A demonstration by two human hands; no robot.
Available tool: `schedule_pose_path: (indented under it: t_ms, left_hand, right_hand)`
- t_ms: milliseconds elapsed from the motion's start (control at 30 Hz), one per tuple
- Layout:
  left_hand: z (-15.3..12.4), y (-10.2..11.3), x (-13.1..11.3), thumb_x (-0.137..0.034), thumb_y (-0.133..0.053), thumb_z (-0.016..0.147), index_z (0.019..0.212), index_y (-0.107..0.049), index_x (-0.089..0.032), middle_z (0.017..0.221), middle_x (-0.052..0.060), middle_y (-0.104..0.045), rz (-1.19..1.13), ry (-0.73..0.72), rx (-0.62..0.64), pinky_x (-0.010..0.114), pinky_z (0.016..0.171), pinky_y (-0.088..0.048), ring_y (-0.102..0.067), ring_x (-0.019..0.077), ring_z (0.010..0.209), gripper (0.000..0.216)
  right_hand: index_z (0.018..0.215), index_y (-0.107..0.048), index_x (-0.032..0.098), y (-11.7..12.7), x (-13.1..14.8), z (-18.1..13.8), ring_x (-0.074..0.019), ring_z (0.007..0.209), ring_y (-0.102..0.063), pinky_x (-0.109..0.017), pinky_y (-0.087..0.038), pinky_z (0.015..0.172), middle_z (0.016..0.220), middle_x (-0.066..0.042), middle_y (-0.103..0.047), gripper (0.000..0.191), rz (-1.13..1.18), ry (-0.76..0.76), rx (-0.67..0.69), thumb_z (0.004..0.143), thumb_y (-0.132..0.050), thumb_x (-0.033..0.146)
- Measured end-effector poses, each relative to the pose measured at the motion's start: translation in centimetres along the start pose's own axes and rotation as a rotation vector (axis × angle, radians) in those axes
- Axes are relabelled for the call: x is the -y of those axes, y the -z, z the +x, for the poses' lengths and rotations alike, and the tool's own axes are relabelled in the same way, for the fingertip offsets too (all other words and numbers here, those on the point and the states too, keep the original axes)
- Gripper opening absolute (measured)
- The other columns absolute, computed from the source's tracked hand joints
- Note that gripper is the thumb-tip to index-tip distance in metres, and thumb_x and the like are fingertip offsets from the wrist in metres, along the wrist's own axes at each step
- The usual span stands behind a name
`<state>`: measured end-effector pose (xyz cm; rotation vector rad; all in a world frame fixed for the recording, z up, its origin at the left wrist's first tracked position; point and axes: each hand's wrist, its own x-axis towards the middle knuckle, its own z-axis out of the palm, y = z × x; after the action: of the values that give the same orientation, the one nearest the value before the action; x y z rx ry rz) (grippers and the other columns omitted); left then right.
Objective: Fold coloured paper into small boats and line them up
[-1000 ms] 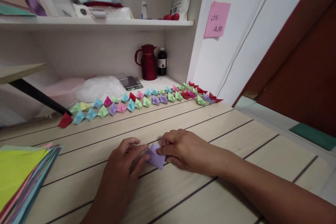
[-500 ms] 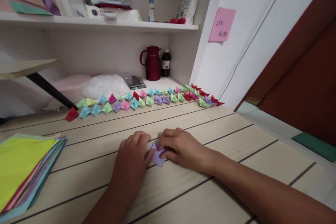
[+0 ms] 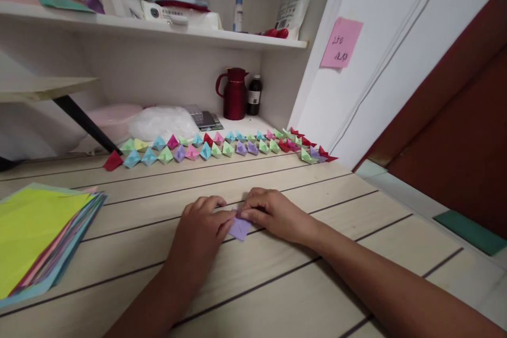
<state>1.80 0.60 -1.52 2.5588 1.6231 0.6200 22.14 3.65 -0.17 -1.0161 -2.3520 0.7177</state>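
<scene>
A small folded purple paper [image 3: 240, 229] lies on the slatted wooden table between my two hands. My right hand [image 3: 273, 213] pinches its upper right part between thumb and fingers. From the other side, my left hand [image 3: 205, 222] has its thumb and index finger at the paper's left edge, pressing on it; its other fingers are curled. The top of the paper is partly covered by my fingertips. Beyond my hands, rows of small folded paper boats [image 3: 191, 153] in many colours stand along the table's back edge.
A stack of coloured paper sheets [image 3: 43, 232] lies at the left. Behind the boats, a red jug [image 3: 234, 96] and a dark bottle [image 3: 254, 96] stand under a shelf [image 3: 158, 27]. A pink note [image 3: 341, 42] hangs on the wall. A black table leg or bracket [image 3: 85, 121] slants at the left.
The purple paper has gone from a spread shape with several points to a smaller, squarer one. My left thumb and index finger have moved in over its upper left. The view has shifted slightly.
</scene>
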Motion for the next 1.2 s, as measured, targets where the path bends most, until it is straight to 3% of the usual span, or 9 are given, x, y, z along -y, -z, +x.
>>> schedule_pose_path:
  t_ms: [100, 333, 533, 600, 767, 967, 1200]
  left_hand:
    - [-0.1, 0.2, 0.0, -0.024, -0.059, 0.088, 0.1, -0.072, -0.036, 0.115, 0.001, -0.065, -0.013, -0.005, 0.026, 0.045, 0.089, -0.043, -0.056, 0.0247, 0.108, 0.021]
    - [-0.3, 0.8, 0.7, -0.037, -0.068, 0.082, 0.109, -0.069, -0.042, 0.128, 0.001, -0.061, -0.004, -0.028, 0.105, 0.05, 0.095, -0.041, -0.054, 0.028, 0.115, 0.028]
    - [-0.7, 0.4, 1.9, -0.053, -0.076, 0.068, 0.119, -0.062, -0.045, 0.137, 0.002, -0.056, -0.017, -0.045, 0.133, 0.055, 0.099, -0.037, -0.049, 0.0332, 0.123, 0.053]
    - [-0.8, 0.4, 1.8, -0.051, -0.077, 0.068, 0.121, -0.062, -0.044, 0.137, 0.003, -0.056, -0.016, -0.042, 0.136, 0.056, 0.1, -0.037, -0.049, 0.0334, 0.123, 0.056]
    - [-0.9, 0.5, 1.2, -0.037, -0.067, 0.082, 0.12, -0.064, -0.04, 0.134, 0.002, -0.059, 0.0, -0.032, 0.08, 0.052, 0.102, -0.037, -0.052, 0.0276, 0.121, 0.038]
    - [-0.8, 0.4, 1.1, -0.036, -0.058, 0.088, 0.116, -0.066, -0.038, 0.13, 0.001, -0.062, -0.004, -0.026, 0.05, 0.051, 0.1, -0.039, -0.054, 0.0263, 0.119, 0.03]
    - [-0.6, 0.4, 0.9, -0.031, -0.05, 0.092, 0.11, -0.07, -0.039, 0.125, 0.0, -0.065, -0.019, -0.002, 0.02, 0.052, 0.098, -0.04, -0.055, 0.0262, 0.115, 0.028]
  right_hand:
    - [0.091, -0.068, 0.021, -0.3, 0.2, 0.0, -0.0147, 0.08, -0.058, -0.027, -0.041, 0.076, 0.087, -0.001, -0.061, 0.012, -0.085, -0.019, -0.009, 0.081, -0.071, 0.028]
    - [0.107, -0.063, 0.024, 0.7, 0.4, -0.4, -0.015, 0.085, -0.055, -0.032, -0.037, 0.084, 0.1, -0.001, -0.058, 0.045, -0.101, -0.002, 0.14, 0.069, -0.082, 0.035]
    - [0.112, -0.065, 0.024, 1.7, -0.6, -0.4, -0.0129, 0.082, -0.054, -0.025, -0.045, 0.076, 0.102, -0.003, -0.056, 0.038, 0.11, 0.074, 0.211, 0.076, -0.076, 0.024]
    - [0.112, -0.066, 0.024, 1.6, -0.7, -0.4, -0.0129, 0.081, -0.054, -0.024, -0.046, 0.074, 0.099, -0.003, -0.056, 0.037, 0.11, 0.089, 0.183, 0.076, -0.076, 0.024]
    - [0.106, -0.067, 0.02, 1.4, -0.4, -0.4, -0.0143, 0.081, -0.057, -0.026, -0.046, 0.077, 0.096, -0.004, -0.061, 0.026, -0.025, 0.123, 0.093, 0.081, -0.071, 0.022]
    - [0.102, -0.067, 0.019, 1.5, -0.3, -0.3, -0.0165, 0.09, -0.06, -0.027, -0.045, 0.082, 0.097, -0.006, -0.065, 0.015, -0.046, 0.126, 0.078, 0.087, -0.064, 0.023]
    - [0.105, -0.067, 0.022, 1.3, -0.3, -0.5, -0.0135, 0.077, -0.058, -0.026, -0.044, 0.077, 0.094, -0.002, -0.062, 0.03, -0.098, 0.119, 0.087, 0.077, -0.075, 0.03]
